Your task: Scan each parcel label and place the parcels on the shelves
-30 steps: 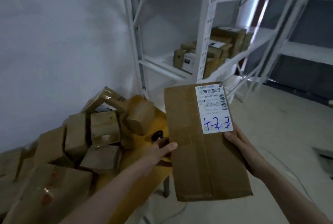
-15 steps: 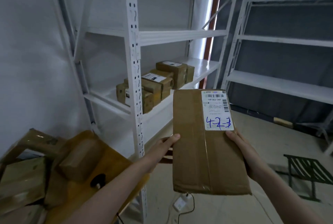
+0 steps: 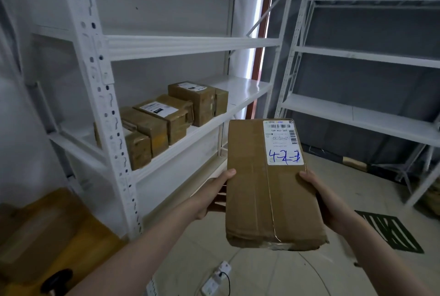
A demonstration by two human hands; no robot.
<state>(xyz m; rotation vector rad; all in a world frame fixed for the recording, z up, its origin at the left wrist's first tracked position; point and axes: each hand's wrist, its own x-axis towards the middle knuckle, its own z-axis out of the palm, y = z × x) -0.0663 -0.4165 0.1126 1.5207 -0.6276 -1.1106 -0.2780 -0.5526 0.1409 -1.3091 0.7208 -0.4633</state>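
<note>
I hold a flat brown cardboard parcel [image 3: 257, 183] in front of me with both hands. Its white label [image 3: 282, 142] carries barcodes and blue handwriting, "4-2-3". My left hand [image 3: 212, 197] grips the parcel's left edge, thumb on top. My right hand [image 3: 319, 195] grips the right edge just below the label. The white metal shelf rack [image 3: 190, 45] stands ahead on the left. Several taped parcels [image 3: 166, 119] sit on its middle shelf, to the left of a bare stretch of shelf board.
A second white rack [image 3: 366, 110] stands to the right against a grey wall. A yellow surface [image 3: 54, 236] with a black knob is at lower left. A white power strip with cable [image 3: 215, 279] lies on the floor. A dark green grate [image 3: 390, 231] lies at right.
The view has turned away from the parcel pile and closer to the left rack. The parcel stays held in both hands, now nearer the middle shelf.
</note>
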